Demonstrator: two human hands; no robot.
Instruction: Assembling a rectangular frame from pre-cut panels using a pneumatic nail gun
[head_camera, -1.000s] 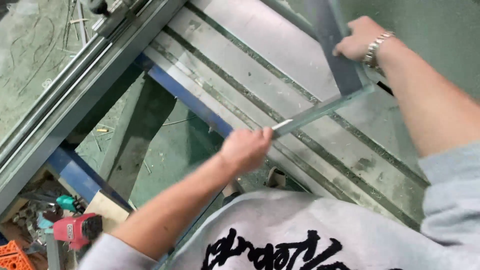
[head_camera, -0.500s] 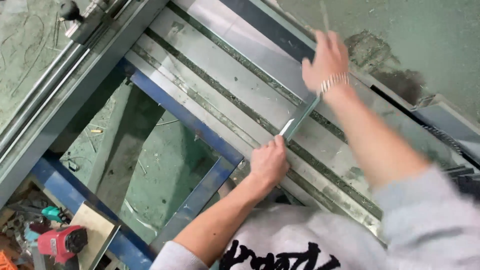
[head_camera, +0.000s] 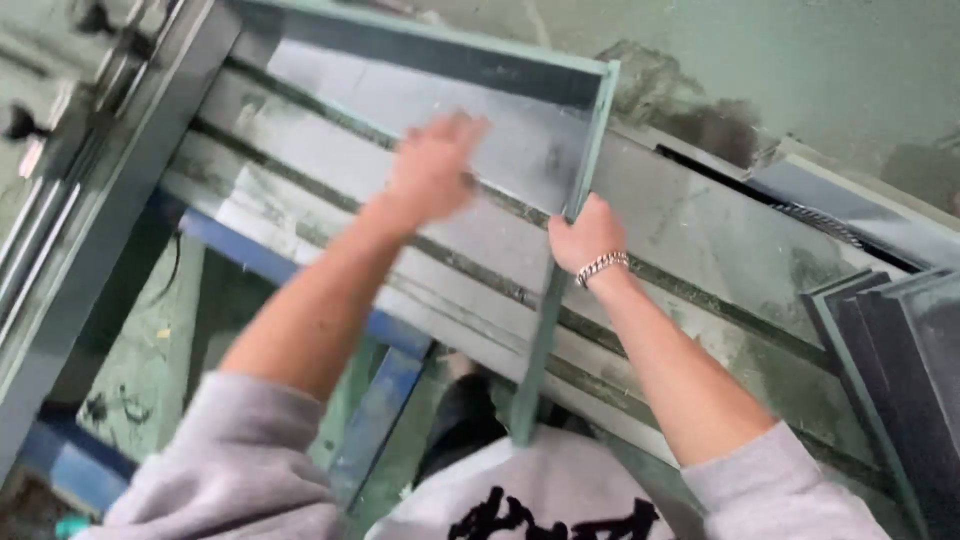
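R hand (head_camera: 585, 238) grips glass pane (head_camera: 500, 140) edge; L hand (head_camera: 432, 165) blurred, grip unclear.

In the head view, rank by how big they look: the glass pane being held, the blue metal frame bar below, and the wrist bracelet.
1. Glass pane, spanning most of the workbench.
2. Blue frame bar, though it is nearer the camera, so its true size is unsure.
3. Bracelet on the right hand, clearly smallest.
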